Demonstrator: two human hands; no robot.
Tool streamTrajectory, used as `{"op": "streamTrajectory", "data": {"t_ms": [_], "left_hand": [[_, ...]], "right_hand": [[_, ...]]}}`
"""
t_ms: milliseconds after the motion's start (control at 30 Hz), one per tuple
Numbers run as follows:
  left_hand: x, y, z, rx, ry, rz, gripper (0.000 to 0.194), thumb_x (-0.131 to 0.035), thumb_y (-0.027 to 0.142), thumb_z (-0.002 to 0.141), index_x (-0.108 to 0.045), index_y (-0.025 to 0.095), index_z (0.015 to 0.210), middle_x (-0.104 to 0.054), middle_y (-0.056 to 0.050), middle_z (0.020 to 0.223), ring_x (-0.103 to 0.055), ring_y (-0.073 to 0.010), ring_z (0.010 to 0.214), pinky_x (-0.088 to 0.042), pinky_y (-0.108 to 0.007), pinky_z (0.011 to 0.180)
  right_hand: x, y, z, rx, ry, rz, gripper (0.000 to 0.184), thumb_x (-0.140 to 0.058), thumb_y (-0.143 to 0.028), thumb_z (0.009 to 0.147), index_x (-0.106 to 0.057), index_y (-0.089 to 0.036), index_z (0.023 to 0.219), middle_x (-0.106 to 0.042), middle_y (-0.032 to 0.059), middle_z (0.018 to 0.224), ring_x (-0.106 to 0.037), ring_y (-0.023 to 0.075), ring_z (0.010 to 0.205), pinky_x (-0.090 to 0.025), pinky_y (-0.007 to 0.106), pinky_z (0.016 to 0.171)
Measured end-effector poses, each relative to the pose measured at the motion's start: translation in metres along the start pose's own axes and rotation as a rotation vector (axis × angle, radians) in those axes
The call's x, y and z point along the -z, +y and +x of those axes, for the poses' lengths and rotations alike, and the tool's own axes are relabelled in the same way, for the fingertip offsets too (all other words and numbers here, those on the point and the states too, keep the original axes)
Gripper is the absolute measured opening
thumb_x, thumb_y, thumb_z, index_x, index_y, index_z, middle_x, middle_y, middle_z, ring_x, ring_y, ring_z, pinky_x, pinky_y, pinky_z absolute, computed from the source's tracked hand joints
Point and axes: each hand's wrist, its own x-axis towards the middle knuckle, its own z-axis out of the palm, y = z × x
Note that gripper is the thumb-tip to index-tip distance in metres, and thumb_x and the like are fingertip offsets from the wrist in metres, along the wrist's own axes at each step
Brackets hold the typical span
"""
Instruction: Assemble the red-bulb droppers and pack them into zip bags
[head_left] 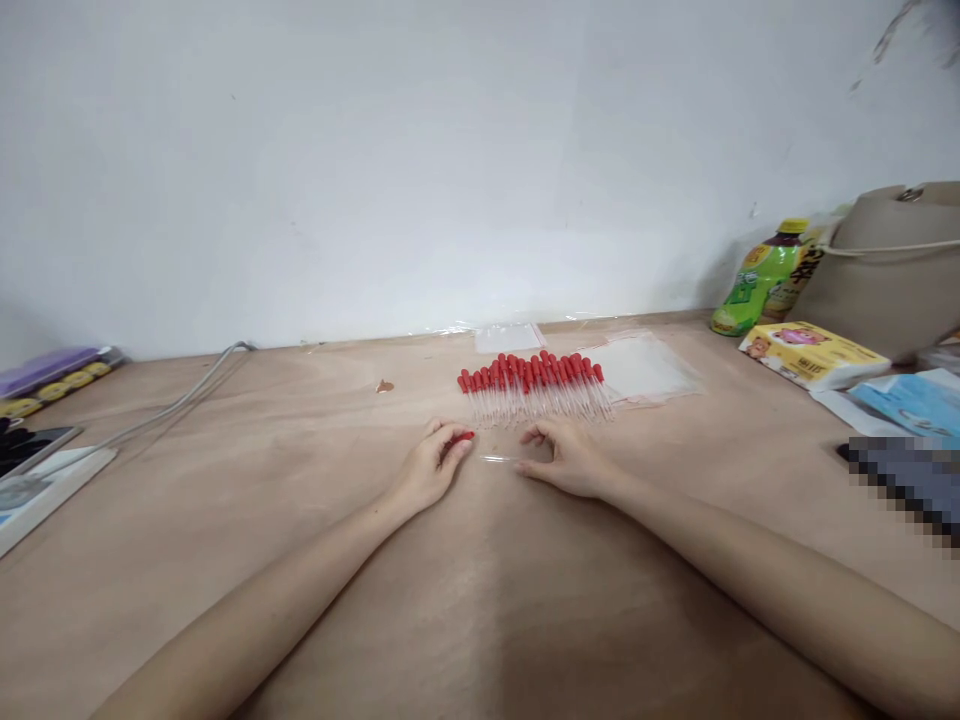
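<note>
Between the fingertips of my left hand is a red rubber bulb; the fingers are closed around it. A thin clear glass tube lies between my two hands, pointing sideways. My right hand is at the tube's right end, thumb and forefinger apart; the thumb seems to touch the tube. Just beyond both hands, a row of droppers with red bulbs lies side by side, bulbs toward the wall and clear tips toward me.
Clear plastic bags lie behind the droppers, with another bag by the wall. At right stand a green bottle, a yellow tissue pack, a blue packet and a blurred dark object. A grey cable runs along the left.
</note>
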Motion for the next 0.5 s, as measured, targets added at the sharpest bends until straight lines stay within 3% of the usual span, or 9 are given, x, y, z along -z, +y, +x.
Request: {"op": "streamTrajectory", "data": {"t_ms": [133, 233, 367, 500], "left_hand": [[-0.005, 0.007, 0.003, 0.019, -0.012, -0.039, 0.018, -0.047, 0.03, 0.085, -0.059, 0.018, 0.089, -0.057, -0.004, 0.089, -0.055, -0.0157, 0.082, -0.045, -0.027, 0.071], [-0.007, 0.005, 0.002, 0.025, -0.013, -0.078, 0.017, -0.05, 0.03, 0.084, -0.059, 0.018, 0.091, -0.06, -0.004, 0.089, -0.056, -0.0154, 0.081, -0.045, -0.027, 0.071], [-0.009, 0.003, -0.002, 0.032, -0.022, -0.15, 0.017, -0.055, 0.031, 0.081, -0.06, 0.018, 0.091, -0.063, -0.004, 0.086, -0.059, -0.015, 0.078, -0.047, -0.026, 0.07], [-0.01, 0.008, -0.003, 0.058, -0.034, -0.184, 0.019, -0.056, 0.033, 0.08, -0.061, 0.017, 0.089, -0.064, -0.003, 0.083, -0.06, -0.0149, 0.076, -0.048, -0.027, 0.07]], "right_hand": [[-0.011, -0.002, 0.002, 0.014, 0.018, -0.03, 0.01, -0.061, -0.029, 0.073, -0.061, -0.019, 0.073, -0.057, 0.0034, 0.079, -0.05, 0.0164, 0.079, -0.037, 0.031, 0.073], [-0.012, 0.0, -0.001, 0.027, 0.077, -0.028, 0.007, -0.057, -0.022, 0.076, -0.056, -0.018, 0.071, -0.056, 0.004, 0.078, -0.049, 0.0163, 0.078, -0.038, 0.031, 0.072], [-0.012, 0.001, -0.006, 0.011, 0.156, 0.144, 0.006, -0.046, -0.021, 0.082, -0.05, -0.019, 0.078, -0.055, 0.0029, 0.075, -0.049, 0.0145, 0.071, -0.04, 0.029, 0.065], [-0.013, -0.001, -0.01, 0.047, 0.13, 0.291, 0.007, -0.042, -0.025, 0.084, -0.047, -0.02, 0.082, -0.052, 0.0009, 0.071, -0.049, 0.0128, 0.065, -0.041, 0.026, 0.059]]}}
